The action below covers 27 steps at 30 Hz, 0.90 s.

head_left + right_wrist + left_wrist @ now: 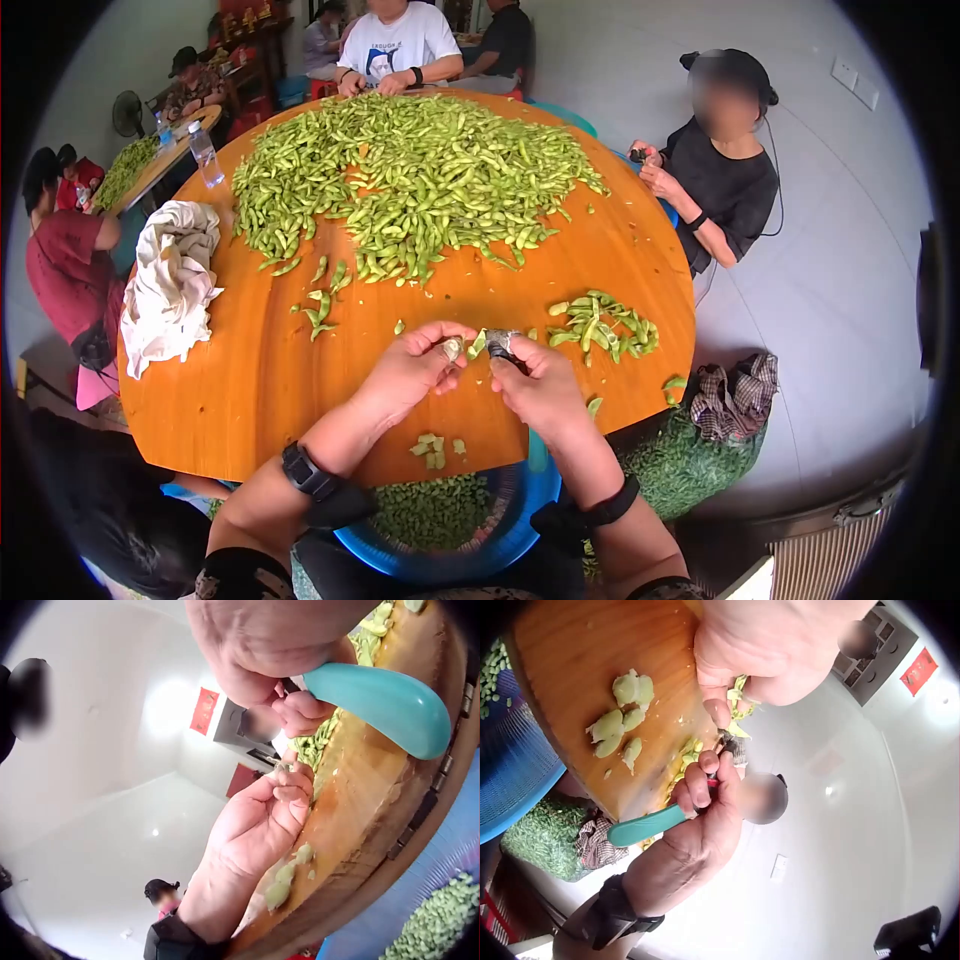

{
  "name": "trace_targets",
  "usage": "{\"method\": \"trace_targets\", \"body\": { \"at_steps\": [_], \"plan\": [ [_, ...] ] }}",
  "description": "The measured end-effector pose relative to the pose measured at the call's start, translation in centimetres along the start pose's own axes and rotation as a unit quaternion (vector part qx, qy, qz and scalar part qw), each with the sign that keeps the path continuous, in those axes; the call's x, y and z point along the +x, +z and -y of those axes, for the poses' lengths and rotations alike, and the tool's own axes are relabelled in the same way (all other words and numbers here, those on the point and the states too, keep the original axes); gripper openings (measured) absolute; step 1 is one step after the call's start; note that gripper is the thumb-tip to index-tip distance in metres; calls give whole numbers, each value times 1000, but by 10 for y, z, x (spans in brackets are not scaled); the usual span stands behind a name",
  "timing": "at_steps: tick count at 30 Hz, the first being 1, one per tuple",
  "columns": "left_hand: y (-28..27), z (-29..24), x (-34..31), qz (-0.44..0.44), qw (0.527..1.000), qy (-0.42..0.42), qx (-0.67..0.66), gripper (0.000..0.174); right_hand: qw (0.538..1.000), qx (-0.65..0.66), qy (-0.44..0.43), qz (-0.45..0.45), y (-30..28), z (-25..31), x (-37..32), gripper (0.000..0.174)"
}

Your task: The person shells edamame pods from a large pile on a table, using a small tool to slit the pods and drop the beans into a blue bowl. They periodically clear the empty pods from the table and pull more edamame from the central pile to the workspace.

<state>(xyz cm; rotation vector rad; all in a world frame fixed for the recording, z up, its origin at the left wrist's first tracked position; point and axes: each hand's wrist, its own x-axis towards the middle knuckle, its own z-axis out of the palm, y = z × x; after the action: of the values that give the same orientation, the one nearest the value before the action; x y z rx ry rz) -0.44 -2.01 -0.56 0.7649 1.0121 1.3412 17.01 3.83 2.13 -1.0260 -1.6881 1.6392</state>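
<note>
My left hand (405, 370) pinches a pale green piece (452, 348), seemingly a pod, between thumb and fingers. Close to its right, a green pod (477, 345) lies between the two hands, touching the dark grey end (502, 345) of a tool. My right hand (548, 385) grips that tool, whose teal handle (649, 826) sticks out past the palm in the left wrist view. The right wrist view shows the same handle (382, 701) below the right hand (277, 645). Several shelled beans (432, 450) rest near the table's front edge.
A large pod heap (440, 180) covers the far table (270, 380), with a smaller pile (605, 325) at right. A cloth (170, 285) and bottle (205, 157) stand left. Below the front edge is a blue basket (545, 490) of beans. A person (725, 170) sits at right.
</note>
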Motion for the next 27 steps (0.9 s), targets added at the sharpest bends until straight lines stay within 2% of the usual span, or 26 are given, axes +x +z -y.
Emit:
{"method": "trace_targets", "body": {
  "at_steps": [2,6,9,12,13,14,15,18,22,24,26,27],
  "plan": [
    [3,1,0,-3,996,37,79,16,999,-30,-24,4,2,0,0,17],
    [4,2,0,-6,996,41,81,14,995,-62,-79,2,8,-9,1,17],
    [7,1,0,-28,990,33,134,13,996,-56,-62,12,11,-2,-2,16],
    [2,10,2,-2,988,64,137,21,1000,12,-6,21,13,-3,-3,13],
    [0,13,2,-16,943,168,287,28,999,31,1,35,13,-3,-1,10],
    [0,15,2,-29,864,266,426,35,997,51,7,49,12,-3,1,7],
    [3,14,-1,-30,865,266,425,35,997,50,8,49,12,-1,1,7],
    [14,3,-13,31,851,121,510,53,999,-3,6,48,10,4,4,7],
    [14,5,-16,38,847,145,510,56,995,-83,-21,46,7,4,9,8],
    [9,11,-10,32,877,191,440,59,992,-109,-43,46,5,8,9,8],
    [5,12,-6,31,888,187,419,59,994,-48,49,81,2,14,9,7],
    [5,11,-5,29,899,182,398,59,994,-49,49,82,3,14,9,7]
  ]
}}
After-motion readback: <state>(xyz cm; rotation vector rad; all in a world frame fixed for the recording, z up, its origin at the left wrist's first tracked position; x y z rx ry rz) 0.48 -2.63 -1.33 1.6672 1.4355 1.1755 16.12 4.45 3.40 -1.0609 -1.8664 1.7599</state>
